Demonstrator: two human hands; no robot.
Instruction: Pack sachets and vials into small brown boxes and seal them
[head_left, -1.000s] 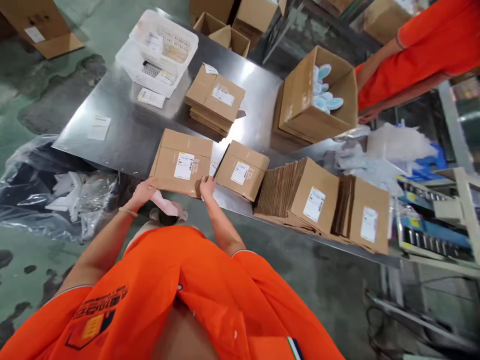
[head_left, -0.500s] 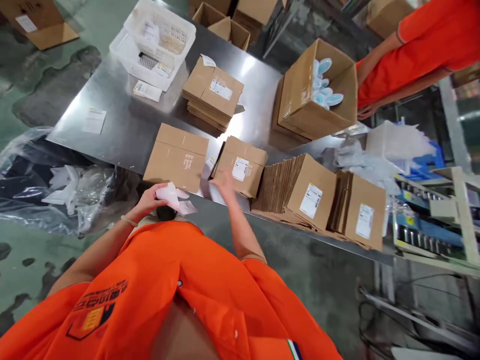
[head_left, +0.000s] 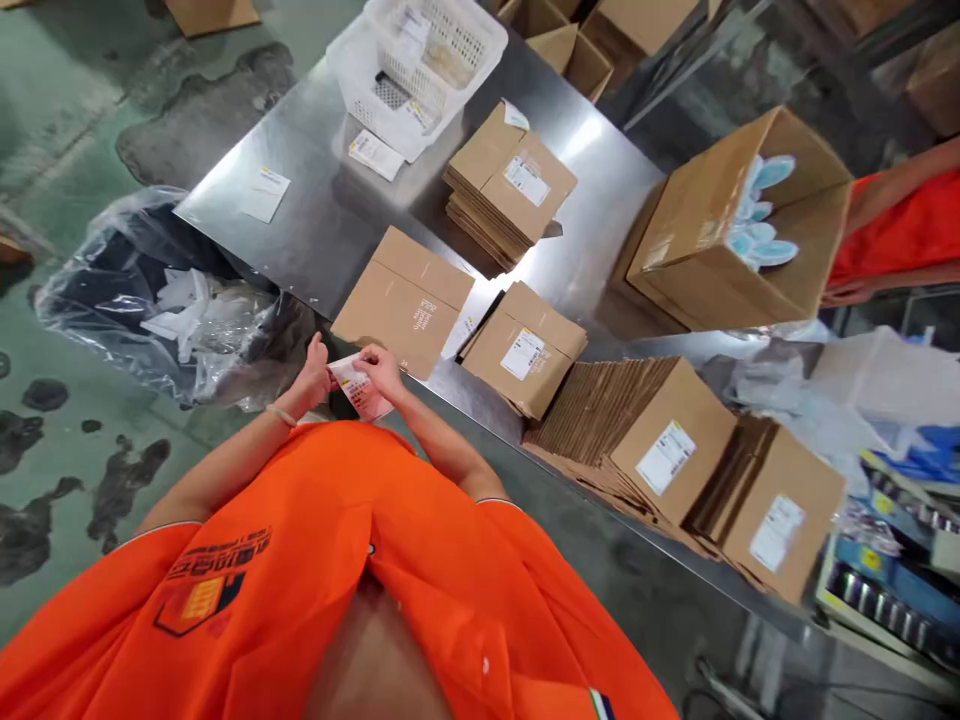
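Observation:
In front of my waist, both hands pinch a white printed label sheet (head_left: 361,390). My left hand (head_left: 313,372) is closed at its left edge, and my right hand (head_left: 382,372) grips its upper right. Just beyond, a flat cardboard box (head_left: 409,295) lies at the table's near edge, with white print on it and no label in sight. To its right sits a small stack of flattened boxes (head_left: 529,345) with a white label on top. Further right, a long row of folded cartons (head_left: 667,440) leans along the edge, the front ones labelled.
A metal table (head_left: 315,200) carries white baskets (head_left: 442,65), another carton stack (head_left: 510,185), loose labels (head_left: 266,193) and an open box (head_left: 690,250) of pale blue items. A lined waste bin (head_left: 172,300) stands left. A co-worker's arm (head_left: 900,215) reaches to the open box.
My right hand has left the small labelled stack and come over to the sheet in my left hand. The view has shifted left, so the table things appear further right.

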